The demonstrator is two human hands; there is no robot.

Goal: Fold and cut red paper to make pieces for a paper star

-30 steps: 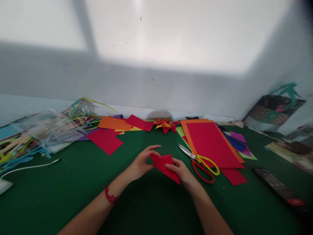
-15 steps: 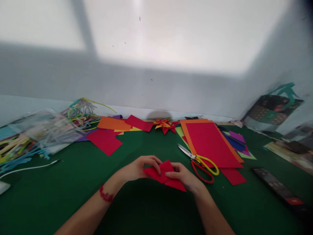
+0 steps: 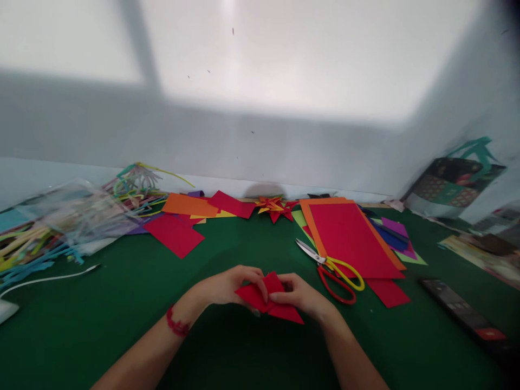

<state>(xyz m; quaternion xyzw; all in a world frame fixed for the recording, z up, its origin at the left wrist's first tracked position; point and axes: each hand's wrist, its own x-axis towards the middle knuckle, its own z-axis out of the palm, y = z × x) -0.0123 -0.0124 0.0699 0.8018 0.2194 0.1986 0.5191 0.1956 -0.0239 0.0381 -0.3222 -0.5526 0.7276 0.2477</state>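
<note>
Both hands pinch one folded piece of red paper (image 3: 285,312) above the green table. My left hand (image 3: 235,285) grips it from the left, fingertips bent over its face and the thumb partly below. On the other side my right hand (image 3: 300,294) is closed on it, thumb pressed near the centre fold. Pointed flaps stick out to the left, the top and the lower right. Fingers cover part of the folds. A pair of scissors (image 3: 320,260) with one yellow and one red handle lies right of my right hand, blades slightly apart.
Red sheets (image 3: 353,235) over orange ones lie at the right, near a phone (image 3: 463,311). Folded orange and red paper stars (image 3: 274,208) sit by the wall. Loose red paper (image 3: 174,235), a plastic bag (image 3: 81,208) and a white cable (image 3: 52,279) are on the left.
Both hands have shifted slightly down and toward me with the red paper, which is tilted a little differently. My left thumb now shows below the paper.
</note>
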